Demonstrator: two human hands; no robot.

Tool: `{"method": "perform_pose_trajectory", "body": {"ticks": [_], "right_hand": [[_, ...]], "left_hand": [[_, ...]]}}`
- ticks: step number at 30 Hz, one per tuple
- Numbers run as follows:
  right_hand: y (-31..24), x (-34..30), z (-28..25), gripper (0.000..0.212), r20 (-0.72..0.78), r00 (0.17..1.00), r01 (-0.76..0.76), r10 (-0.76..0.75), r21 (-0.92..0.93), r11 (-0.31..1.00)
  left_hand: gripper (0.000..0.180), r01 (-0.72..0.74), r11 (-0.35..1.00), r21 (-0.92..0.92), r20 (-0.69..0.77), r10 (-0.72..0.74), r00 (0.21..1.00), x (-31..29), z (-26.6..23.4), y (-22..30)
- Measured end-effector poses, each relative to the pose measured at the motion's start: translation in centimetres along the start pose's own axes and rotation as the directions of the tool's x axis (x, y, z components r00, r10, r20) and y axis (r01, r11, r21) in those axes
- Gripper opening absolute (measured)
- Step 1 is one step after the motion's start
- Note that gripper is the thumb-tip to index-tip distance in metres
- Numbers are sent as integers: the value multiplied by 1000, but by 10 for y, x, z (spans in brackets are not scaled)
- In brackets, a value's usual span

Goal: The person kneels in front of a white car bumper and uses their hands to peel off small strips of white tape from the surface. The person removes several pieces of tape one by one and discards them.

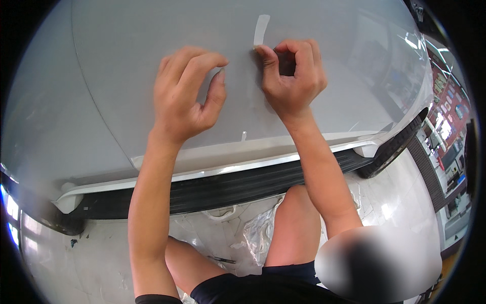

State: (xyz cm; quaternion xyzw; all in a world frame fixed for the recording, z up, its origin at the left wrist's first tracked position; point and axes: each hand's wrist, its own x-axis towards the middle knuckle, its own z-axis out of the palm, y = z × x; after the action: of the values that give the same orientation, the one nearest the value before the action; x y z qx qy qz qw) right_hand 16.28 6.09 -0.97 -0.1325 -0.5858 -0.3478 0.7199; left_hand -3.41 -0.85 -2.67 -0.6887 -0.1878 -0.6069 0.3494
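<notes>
Bare forearms [149, 218] before a grey car side [116, 45]

The forearms come up from the lower edge, past bent knees [296, 228] and dark clothes [253, 289]; a blurred oval covers the lower right. The left hand [223, 68] is partly open near the grey metal, thumb and forefinger curved toward each other with a small gap and nothing visible between them. The right hand [266, 49] is loosely curled, its thumb tip at the lower end of a white strip [261, 29]; whether it has hold of that end I cannot tell. The strip runs upward on the car side, bending slightly.

The metal is smooth and softly shiny, with a thin seam [87, 83] curving down at the left. A small pale piece [244, 136] sits lower down. Below runs a black step [228, 188] with a silvery edge, between two dark tyres [396, 148].

The floor [114, 253] is pale and glossy, with crumpled clear plastic [257, 230] by the knees. At the right, the room shows a reddish wall [453, 109] crowded with small items; bright panes [12, 209] glow at the far left.
</notes>
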Motion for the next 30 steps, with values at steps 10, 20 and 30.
{"method": "perform_pose_trajectory", "body": {"ticks": [10, 20, 30], "right_hand": [[-7, 5, -13, 24, 117, 984, -146, 135, 95, 985], [-9, 1, -1, 28, 49, 996, -68, 68, 1, 998], [-11, -2, -1, 27, 100, 977, -192, 186, 58, 980]], "left_hand": [[25, -63, 998, 12, -11, 63, 998, -2, -1, -6], [27, -53, 999, -6, -26, 53, 998, -2, -1, -7], [24, -51, 999, -1, -6, 51, 999, -6, -4, -7]]}}
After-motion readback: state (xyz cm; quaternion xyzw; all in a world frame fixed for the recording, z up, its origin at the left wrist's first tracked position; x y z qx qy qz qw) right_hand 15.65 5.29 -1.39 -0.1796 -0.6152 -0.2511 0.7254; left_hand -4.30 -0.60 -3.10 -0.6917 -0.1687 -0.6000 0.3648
